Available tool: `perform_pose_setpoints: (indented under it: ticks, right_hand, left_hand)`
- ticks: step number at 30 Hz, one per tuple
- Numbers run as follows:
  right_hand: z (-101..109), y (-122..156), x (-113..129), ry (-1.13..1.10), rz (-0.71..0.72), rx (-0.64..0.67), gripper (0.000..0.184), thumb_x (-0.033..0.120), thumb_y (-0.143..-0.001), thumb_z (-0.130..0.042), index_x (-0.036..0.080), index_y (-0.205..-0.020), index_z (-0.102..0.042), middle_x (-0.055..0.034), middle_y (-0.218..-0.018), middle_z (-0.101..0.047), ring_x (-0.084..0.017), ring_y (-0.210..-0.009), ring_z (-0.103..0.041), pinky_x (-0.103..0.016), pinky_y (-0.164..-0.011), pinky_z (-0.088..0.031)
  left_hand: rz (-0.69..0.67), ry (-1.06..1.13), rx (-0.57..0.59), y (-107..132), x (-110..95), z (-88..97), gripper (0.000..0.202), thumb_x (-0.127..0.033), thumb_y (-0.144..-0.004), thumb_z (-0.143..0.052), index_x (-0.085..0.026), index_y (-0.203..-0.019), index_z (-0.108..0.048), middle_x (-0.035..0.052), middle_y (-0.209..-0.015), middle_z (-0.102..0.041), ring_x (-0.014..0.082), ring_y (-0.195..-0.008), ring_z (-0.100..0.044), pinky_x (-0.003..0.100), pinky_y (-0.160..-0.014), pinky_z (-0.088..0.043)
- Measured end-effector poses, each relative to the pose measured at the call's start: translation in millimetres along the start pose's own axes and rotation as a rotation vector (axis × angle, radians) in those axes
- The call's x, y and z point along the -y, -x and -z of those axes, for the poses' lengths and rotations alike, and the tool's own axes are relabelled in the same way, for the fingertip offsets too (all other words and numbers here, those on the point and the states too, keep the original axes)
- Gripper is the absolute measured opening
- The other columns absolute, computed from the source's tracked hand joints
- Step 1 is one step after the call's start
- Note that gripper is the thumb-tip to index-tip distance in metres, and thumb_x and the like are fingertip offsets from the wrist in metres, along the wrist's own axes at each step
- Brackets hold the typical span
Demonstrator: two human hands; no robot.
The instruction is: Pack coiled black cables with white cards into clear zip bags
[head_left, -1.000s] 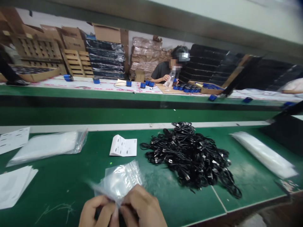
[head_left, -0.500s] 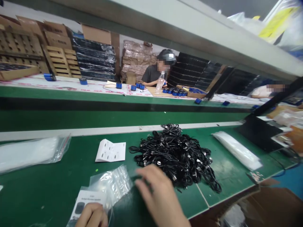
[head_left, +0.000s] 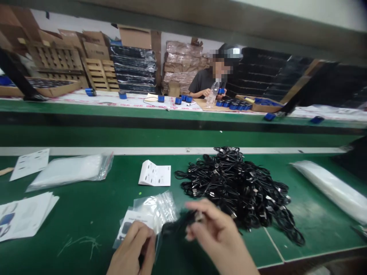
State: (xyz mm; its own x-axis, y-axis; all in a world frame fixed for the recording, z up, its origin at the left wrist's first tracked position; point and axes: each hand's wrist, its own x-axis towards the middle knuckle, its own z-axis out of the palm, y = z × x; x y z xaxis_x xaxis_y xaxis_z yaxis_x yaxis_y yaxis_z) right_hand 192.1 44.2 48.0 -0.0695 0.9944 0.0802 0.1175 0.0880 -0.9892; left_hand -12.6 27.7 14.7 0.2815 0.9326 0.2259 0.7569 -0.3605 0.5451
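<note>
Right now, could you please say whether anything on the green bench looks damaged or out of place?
Pale marks streak the green bench left of the left hand, breaking its plain surface; scratches or threads, I cannot tell.

Across the way, a person in a dark shirt (head_left: 202, 81) works at a far bench (head_left: 86, 107) covered with white sheeting printed in red. A clear bottle (head_left: 212, 95) stands in front of them, just beside a cluster of blue-and-black cylinders (head_left: 234, 105), with a cardboard tray (head_left: 263, 109) of blue pieces near those. Over by the wall I see wooden pallets (head_left: 101, 73), a stack in dark wrap (head_left: 133, 72) topped by a carton (head_left: 134, 38), and film-wrapped brown bundles (head_left: 183, 63).
</note>
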Motion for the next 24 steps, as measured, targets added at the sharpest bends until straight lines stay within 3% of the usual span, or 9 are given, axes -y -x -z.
perform_pose_setpoints:
  ticks: [1, 3, 6, 10, 13, 17, 21, 24]
  right_hand:
    - [-9.5, 5.4, -6.0, -0.113, -0.068, 0.055, 0.028, 0.017, -0.081, -0.055, 0.024, -0.106, -0.064, -0.0009, -0.089, -0.052, -0.012, -0.064, -0.064, -0.025, -0.060, -0.055]
    - [-21.9, 12.1, -16.7, -0.101, -0.103, 0.088, 0.023, 0.016, -0.079, -0.056, 0.021, -0.099, -0.067, -0.0020, -0.087, -0.053, -0.013, -0.067, -0.064, -0.026, -0.062, -0.055]
    - [-21.1, 15.4, -23.8, 0.194, -0.023, 0.144, 0.025, 0.013, -0.080, -0.054, 0.019, -0.098, -0.069, -0.0038, -0.083, -0.059, -0.015, -0.069, -0.063, -0.024, -0.063, -0.053]
    - [-6.3, 18.6, -22.3, 0.562, 0.101, 0.272, 0.033, 0.007, -0.081, -0.049, 0.017, -0.107, -0.067, -0.0073, -0.083, -0.062, -0.018, -0.069, -0.064, -0.027, -0.064, -0.052]
    - [-4.6, 21.5, -21.5, 0.644, 0.168, 0.320, 0.037, 0.004, -0.080, -0.046, 0.015, -0.109, -0.066, -0.0098, -0.086, -0.062, -0.019, -0.070, -0.065, -0.027, -0.064, -0.053]
    - [-18.6, 23.8, -24.9, 0.415, 0.064, 0.212, 0.030, 0.009, -0.080, -0.051, 0.016, -0.103, -0.069, -0.0075, -0.083, -0.064, -0.017, -0.069, -0.065, -0.024, -0.063, -0.053]
    - [-39.0, 23.3, -33.2, -0.028, -0.274, 0.054, 0.019, 0.024, -0.074, -0.069, 0.017, -0.091, -0.066, 0.0008, -0.067, -0.060, -0.012, -0.053, -0.061, -0.021, -0.050, -0.052]
    - [-45.7, 21.3, -37.6, -0.382, -0.447, 0.046, 0.039, 0.040, -0.063, -0.081, 0.017, -0.081, -0.055, 0.0058, -0.055, -0.057, -0.012, -0.049, -0.062, -0.017, -0.042, -0.048]
  left_hand:
    - [0.000, -0.010, 0.011, 0.1, 0.8, 1.0, 0.017, -0.021, -0.091, -0.038, -0.025, -0.080, -0.050, -0.0025, -0.075, -0.055, 0.0107, -0.060, -0.062, 0.017, -0.056, -0.051]
    - [0.023, -0.018, 0.039, 0.3, 1.4, 2.7, 0.017, -0.021, -0.092, -0.036, -0.024, -0.081, -0.049, -0.0013, -0.076, -0.055, 0.0119, -0.064, -0.063, 0.018, -0.058, -0.052]
    - [0.054, -0.013, 0.051, 1.1, 1.5, 4.8, 0.016, -0.022, -0.092, -0.036, -0.023, -0.083, -0.050, 0.0002, -0.080, -0.056, 0.0119, -0.067, -0.064, 0.017, -0.060, -0.052]
    - [0.010, -0.032, -0.051, 5.6, 3.5, 2.8, 0.012, -0.022, -0.090, -0.042, -0.024, -0.085, -0.054, 0.0039, -0.094, -0.058, 0.0126, -0.082, -0.067, 0.016, -0.067, -0.053]
    - [0.012, -0.029, -0.137, 12.3, 3.9, -6.4, 0.013, -0.022, -0.088, -0.045, -0.025, -0.081, -0.056, 0.0053, -0.105, -0.058, 0.0137, -0.091, -0.067, 0.017, -0.072, -0.052]
    - [0.085, 0.012, -0.268, 20.7, -0.6, -21.9, 0.014, -0.023, -0.088, -0.044, -0.025, -0.081, -0.056, 0.0071, -0.120, -0.055, 0.0171, -0.099, -0.062, 0.025, -0.080, -0.050]
    - [0.032, -0.032, -0.316, 22.3, -5.4, -25.1, 0.015, -0.019, -0.089, -0.043, -0.025, -0.081, -0.054, 0.0080, -0.126, -0.051, 0.0206, -0.103, -0.056, 0.032, -0.084, -0.046]
    - [0.006, -0.065, -0.346, 20.7, -7.2, -19.9, 0.015, -0.017, -0.088, -0.043, -0.024, -0.080, -0.053, 0.0090, -0.126, -0.049, 0.0214, -0.100, -0.056, 0.034, -0.082, -0.044]
